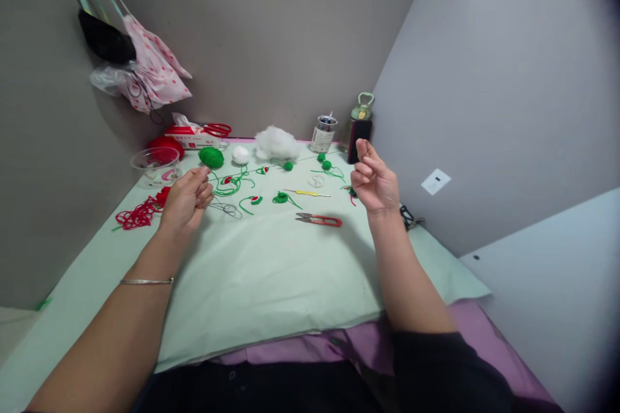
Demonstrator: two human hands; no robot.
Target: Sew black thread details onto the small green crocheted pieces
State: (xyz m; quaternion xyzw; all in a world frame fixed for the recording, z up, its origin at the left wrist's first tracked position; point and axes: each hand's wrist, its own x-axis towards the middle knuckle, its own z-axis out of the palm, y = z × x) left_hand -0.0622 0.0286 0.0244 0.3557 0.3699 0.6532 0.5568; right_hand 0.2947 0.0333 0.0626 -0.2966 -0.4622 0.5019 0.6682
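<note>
My left hand (188, 199) is raised over the left of the table, thumb and fingers pinched together. Opposite it, my right hand (376, 175) is held up with thumb and fingertips also closed. Whatever either pinch may hold is too thin or hidden to make out. Beyond my left hand sits a green yarn ball (211, 157), and loose red yarn (140, 213) lies to its left. Between the hands lie orange thread snips (320, 219), a yellow crochet hook (306, 193) and small green and red crochet pieces (256, 200). Dark thin thread (227, 209) curls beside my left hand.
At the back stand a tissue box (194, 139) with red scissors (216, 130), white stuffing (277, 144), a pen jar (323, 135), a bottle (364, 110) and a phone (359, 135). A clear plastic tub (155, 171) stands left. Walls close in the back and right.
</note>
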